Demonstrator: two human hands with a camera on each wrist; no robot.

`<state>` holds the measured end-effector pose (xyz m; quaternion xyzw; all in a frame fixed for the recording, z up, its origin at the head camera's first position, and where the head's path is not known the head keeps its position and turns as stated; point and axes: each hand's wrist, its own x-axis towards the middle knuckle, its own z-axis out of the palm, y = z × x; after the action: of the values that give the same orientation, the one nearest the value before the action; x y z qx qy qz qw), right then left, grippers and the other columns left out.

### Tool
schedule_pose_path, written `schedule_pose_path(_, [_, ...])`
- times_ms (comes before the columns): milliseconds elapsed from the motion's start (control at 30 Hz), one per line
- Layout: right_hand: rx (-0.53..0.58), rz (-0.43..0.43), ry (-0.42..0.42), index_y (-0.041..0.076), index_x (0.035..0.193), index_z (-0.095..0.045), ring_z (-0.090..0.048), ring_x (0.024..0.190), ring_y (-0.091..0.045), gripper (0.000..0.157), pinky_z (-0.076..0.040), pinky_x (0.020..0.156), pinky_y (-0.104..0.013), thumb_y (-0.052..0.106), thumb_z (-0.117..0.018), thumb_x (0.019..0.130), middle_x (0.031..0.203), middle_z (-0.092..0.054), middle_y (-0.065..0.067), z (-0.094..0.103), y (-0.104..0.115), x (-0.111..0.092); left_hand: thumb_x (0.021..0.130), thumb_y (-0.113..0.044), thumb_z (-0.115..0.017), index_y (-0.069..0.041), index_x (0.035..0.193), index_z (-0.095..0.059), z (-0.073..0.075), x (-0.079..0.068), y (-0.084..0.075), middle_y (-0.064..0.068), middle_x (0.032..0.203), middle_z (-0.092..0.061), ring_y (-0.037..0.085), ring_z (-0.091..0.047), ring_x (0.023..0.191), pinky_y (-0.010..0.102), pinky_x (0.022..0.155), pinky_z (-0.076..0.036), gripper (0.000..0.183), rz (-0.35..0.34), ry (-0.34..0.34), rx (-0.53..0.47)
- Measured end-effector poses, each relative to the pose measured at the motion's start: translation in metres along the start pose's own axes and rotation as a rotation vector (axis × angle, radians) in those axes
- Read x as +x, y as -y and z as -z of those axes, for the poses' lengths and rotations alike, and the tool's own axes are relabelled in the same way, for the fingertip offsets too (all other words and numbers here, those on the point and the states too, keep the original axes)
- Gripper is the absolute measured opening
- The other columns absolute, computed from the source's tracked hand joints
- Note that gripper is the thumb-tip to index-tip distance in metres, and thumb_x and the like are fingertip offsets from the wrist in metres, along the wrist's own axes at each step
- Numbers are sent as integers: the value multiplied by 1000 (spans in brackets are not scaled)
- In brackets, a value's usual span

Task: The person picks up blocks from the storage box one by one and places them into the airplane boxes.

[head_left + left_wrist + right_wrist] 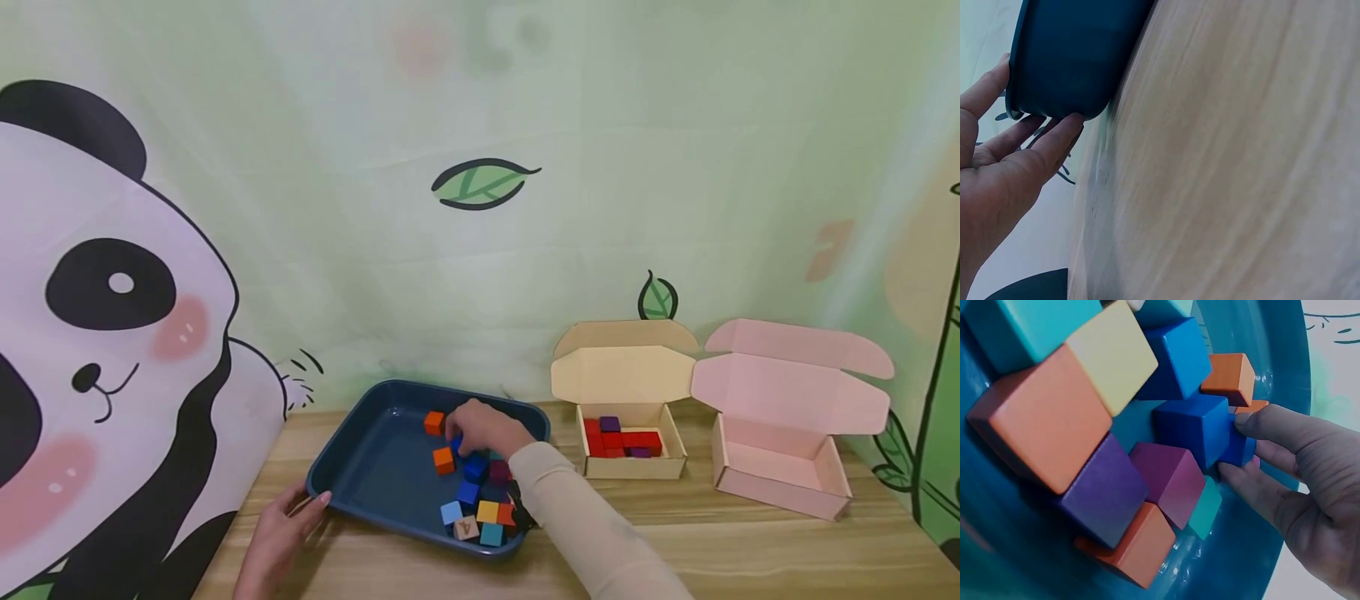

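Nearest, the left hand (282,518) touches the tray (375,471) at its near left corner, fingers spread. Farther in, the right hand (487,427) pinches a blue cube (1240,447) inside it; smooth and stiff-looking, the cube is probably light, sturdy, slightly slippery, best held across opposite flat faces.
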<state>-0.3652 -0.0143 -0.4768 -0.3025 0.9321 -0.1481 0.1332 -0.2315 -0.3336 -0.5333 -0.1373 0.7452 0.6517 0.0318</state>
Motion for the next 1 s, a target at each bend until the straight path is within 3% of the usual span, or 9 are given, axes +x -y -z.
schedule_pose_path(200, [-15,36,-11,15,112,-74,-58,91,-13,24,-55,81,-24,13,-80,89,109,-70,2,7,-2,0,97,-21,-73,11,155,-24,0,0,1,32,157,-28,14,-54,120,22,100,-52,82,-3,-8,-16])
schedule_pose_path(567, [-6,98,-51,10,114,-73,-63,101,-17,26,-56,88,-28,13,-79,89,114,-72,-3,25,-5,-5,99,-22,-70,11,155,-22,-1,2,-1,34,158,-24,29,-44,134,37,109,-44,81,4,-6,0])
schedule_pose_path(700, [-17,108,-59,10,113,-73,-62,99,-16,26,-56,86,-27,13,-80,88,111,-71,-1,31,-5,-8,99,-20,-70,12,155,-21,-1,1,-1,34,159,-24,23,-49,130,36,109,-44,81,3,-2,-14])
schedule_pose_path(900, [-61,134,-71,11,111,-73,-63,99,-15,25,-56,89,-27,15,-81,88,107,-71,1,37,-4,-14,98,-18,-71,12,155,-22,0,-1,1,33,158,-26,2,-57,109,26,104,-49,81,-10,4,-34])
schedule_pose_path(1000, [-72,143,-74,11,109,-73,-63,98,-16,24,-57,90,-27,16,-81,88,107,-72,-1,40,-4,-20,97,-18,-72,12,155,-21,0,-2,2,33,158,-26,-1,-57,106,25,103,-49,82,-10,5,-43])
